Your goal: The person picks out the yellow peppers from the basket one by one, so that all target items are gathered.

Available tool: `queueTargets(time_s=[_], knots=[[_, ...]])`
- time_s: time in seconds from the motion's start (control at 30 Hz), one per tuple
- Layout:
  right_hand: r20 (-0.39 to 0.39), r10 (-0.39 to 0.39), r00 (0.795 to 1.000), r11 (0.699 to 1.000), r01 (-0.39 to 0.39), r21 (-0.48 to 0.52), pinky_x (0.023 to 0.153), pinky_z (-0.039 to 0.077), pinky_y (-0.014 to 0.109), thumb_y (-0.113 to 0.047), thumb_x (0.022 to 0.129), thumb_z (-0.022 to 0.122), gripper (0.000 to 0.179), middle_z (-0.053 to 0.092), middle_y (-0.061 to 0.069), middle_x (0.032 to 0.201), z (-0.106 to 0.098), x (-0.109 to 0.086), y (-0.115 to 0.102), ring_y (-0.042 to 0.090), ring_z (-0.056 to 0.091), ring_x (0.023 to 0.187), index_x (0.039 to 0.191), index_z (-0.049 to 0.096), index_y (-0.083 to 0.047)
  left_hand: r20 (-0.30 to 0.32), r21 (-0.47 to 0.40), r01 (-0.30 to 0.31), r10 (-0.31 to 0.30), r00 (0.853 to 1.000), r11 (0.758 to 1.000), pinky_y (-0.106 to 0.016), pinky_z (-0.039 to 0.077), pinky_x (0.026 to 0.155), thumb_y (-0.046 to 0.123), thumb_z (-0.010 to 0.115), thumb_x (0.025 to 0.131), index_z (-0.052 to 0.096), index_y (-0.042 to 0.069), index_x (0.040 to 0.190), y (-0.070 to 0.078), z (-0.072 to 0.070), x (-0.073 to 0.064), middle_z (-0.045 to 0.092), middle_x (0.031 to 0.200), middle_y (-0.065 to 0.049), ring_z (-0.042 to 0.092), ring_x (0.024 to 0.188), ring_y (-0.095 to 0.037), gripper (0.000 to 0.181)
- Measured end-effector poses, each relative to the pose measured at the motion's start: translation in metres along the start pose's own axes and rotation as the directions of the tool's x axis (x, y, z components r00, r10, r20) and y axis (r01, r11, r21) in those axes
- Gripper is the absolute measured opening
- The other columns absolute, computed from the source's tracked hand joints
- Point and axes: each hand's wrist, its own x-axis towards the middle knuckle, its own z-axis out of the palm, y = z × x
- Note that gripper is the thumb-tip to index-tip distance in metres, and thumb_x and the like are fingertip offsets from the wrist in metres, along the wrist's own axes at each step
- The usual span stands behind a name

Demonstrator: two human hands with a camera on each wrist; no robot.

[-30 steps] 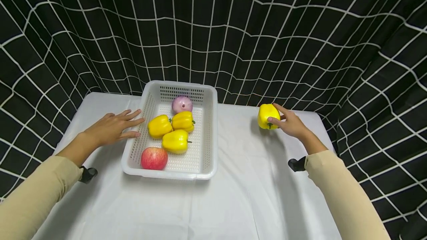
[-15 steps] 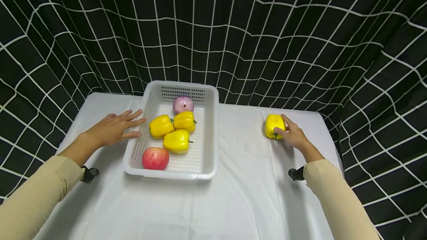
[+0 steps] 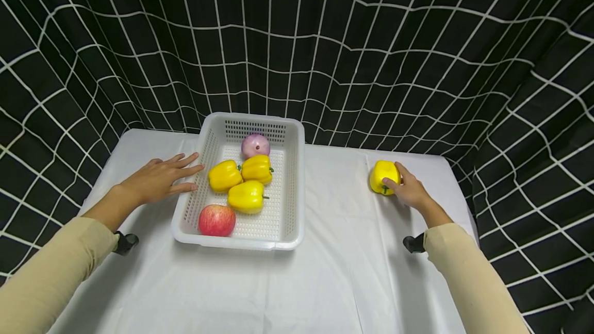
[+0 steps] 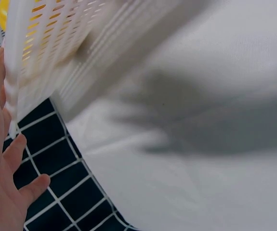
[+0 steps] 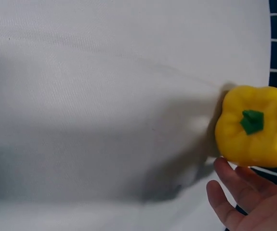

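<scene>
The basket (image 3: 236,243) looks made of white plastic, smooth on the rim, with many small holes through its walls. The yellow pepper (image 5: 242,147) outside it has a smooth, slightly glossy skin, rather like plastic, and its green stem (image 5: 252,121) seems more matt. The three yellow peppers (image 3: 246,197) inside shine in a similar way. The apple (image 3: 216,220) is also smooth, with a soft gloss. The white cloth (image 3: 325,277) is matt and lightly creased; the dark curtain (image 3: 281,48) and beige sleeves (image 3: 473,272) look like matt fabric.
</scene>
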Motion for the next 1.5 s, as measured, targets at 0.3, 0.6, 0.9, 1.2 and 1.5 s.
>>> queueTargets(time_s=[0.3,0.6,0.9,1.2,1.5], knots=[[-0.006,-0.022,1.000,0.997,0.022,-0.068,0.107,0.033,0.066,-0.040,0.103,0.050,0.082,0.031,0.041,0.147,-0.012,-0.002,-0.004,0.056,0.035,0.132,0.157,0.006,0.003,-0.003,-0.003,-0.005,0.005,1.000,1.000,-0.072,0.027,0.107,0.047,0.055,0.100,0.041,0.020,0.153,0.000,-0.001,0.000,0.024,0.163,-0.013,0.022,0.146,-0.046,0.061],[-0.029,-0.068,0.997,0.990,0.064,-0.126,0.105,0.034,0.068,-0.039,0.100,0.057,0.084,0.030,0.040,0.148,-0.028,-0.008,-0.026,0.055,0.034,0.134,0.157,0.009,0.001,-0.005,0.007,-0.005,0.005,1.000,1.000,-0.071,0.028,0.107,0.046,0.056,0.100,0.041,0.020,0.152,0.001,-0.001,0.000,0.025,0.162,-0.013,0.024,0.146,-0.046,0.061],[0.028,-0.186,0.982,0.973,0.188,-0.135,0.104,0.039,0.065,-0.047,0.097,0.062,0.090,0.032,0.033,0.153,-0.037,-0.015,-0.064,0.051,0.041,0.134,0.160,0.010,-0.009,-0.007,0.006,-0.001,0.001,1.000,1.000,-0.072,0.027,0.107,0.048,0.055,0.099,0.041,0.021,0.153,0.000,0.001,0.001,0.025,0.163,-0.012,0.023,0.146,-0.046,0.062],[0.104,-0.342,0.934,0.928,0.353,-0.115,0.109,0.034,0.062,-0.046,0.091,0.070,0.092,0.039,0.026,0.153,-0.024,-0.028,-0.115,0.044,0.041,0.138,0.161,0.016,-0.021,-0.009,0.003,-0.001,0.001,1.000,1.000,-0.072,0.027,0.107,0.049,0.055,0.099,0.041,0.021,0.152,0.000,0.000,0.001,0.025,0.162,-0.013,0.024,0.146,-0.046,0.062],[0.189,-0.435,0.881,0.893,0.449,-0.040,0.110,0.038,0.055,-0.042,0.089,0.074,0.091,0.030,0.008,0.162,0.003,-0.033,-0.168,0.034,0.038,0.142,0.160,0.021,-0.023,-0.018,0.008,0.003,-0.003,1.000,1.000,-0.071,0.028,0.107,0.050,0.055,0.099,0.042,0.022,0.152,0.000,0.002,0.001,0.026,0.162,-0.012,0.025,0.145,-0.046,0.062]])
